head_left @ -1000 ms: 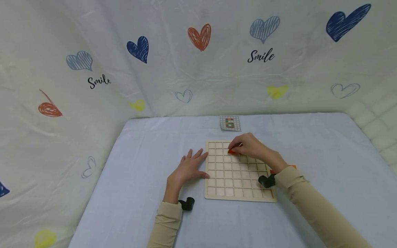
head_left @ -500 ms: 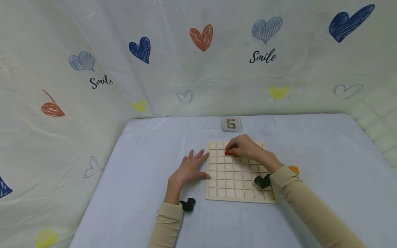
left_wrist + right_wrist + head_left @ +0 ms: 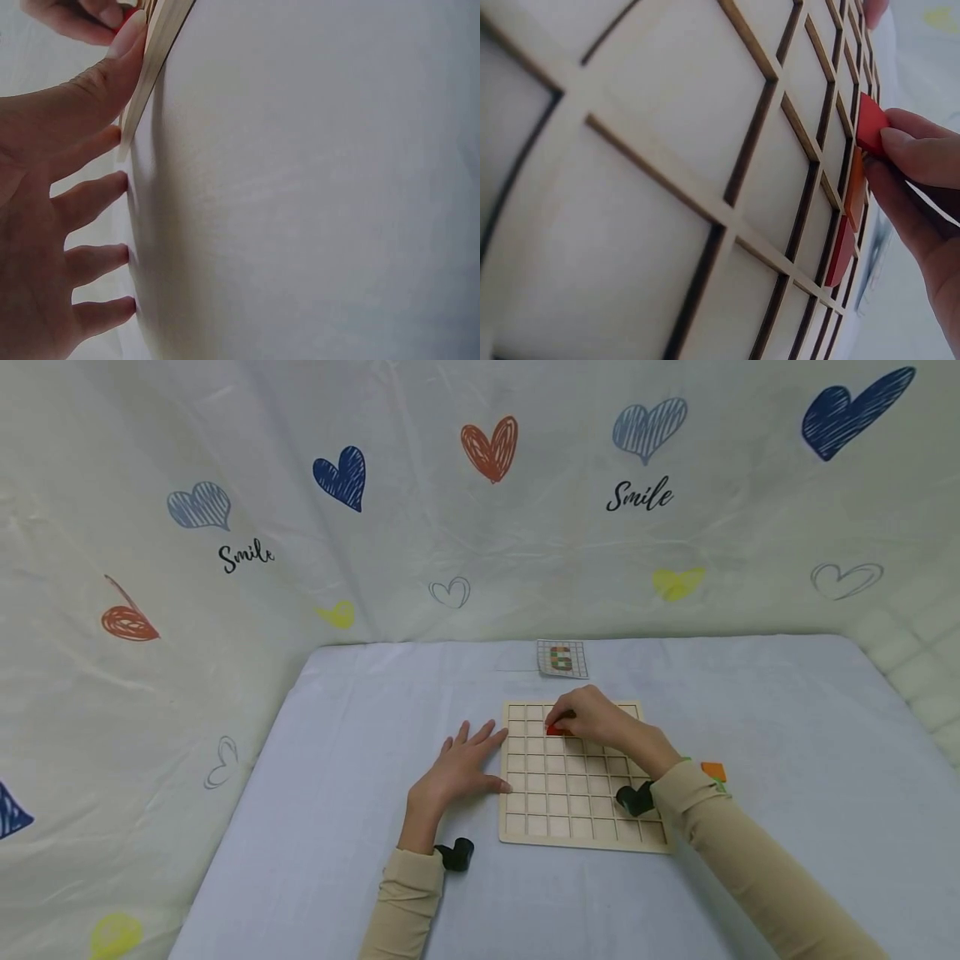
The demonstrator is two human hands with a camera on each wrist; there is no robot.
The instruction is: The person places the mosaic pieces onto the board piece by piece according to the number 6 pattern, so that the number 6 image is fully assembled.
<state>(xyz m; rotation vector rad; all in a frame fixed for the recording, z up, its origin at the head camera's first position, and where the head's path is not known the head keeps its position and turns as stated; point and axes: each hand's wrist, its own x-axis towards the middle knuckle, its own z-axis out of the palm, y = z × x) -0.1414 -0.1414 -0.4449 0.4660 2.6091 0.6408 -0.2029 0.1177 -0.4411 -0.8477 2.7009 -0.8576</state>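
Note:
A square wooden grid board (image 3: 557, 803) lies on the table. My right hand (image 3: 597, 717) reaches over its far part and pinches a red tile (image 3: 870, 127) between thumb and fingers, right at the grid. In the right wrist view, an orange tile (image 3: 856, 187) and another red tile (image 3: 841, 255) sit in the cells beside it. My left hand (image 3: 455, 772) rests at the board's left side, fingers spread. Its thumb (image 3: 90, 94) touches the wooden edge, while several fingertips reach the cloth in the left wrist view.
Beyond the board's far edge lies a small card (image 3: 562, 659) with a gridded, coloured pattern. To the right, partly hidden by my right sleeve (image 3: 720, 827), are an orange piece (image 3: 713, 771) and a green piece (image 3: 720, 785). A heart-printed sheet (image 3: 390, 552) hangs behind the table.
My right hand has shifted slightly left across the board with the red tile. The orange piece beyond the right sleeve shows more. My left hand stays at the board's edge.

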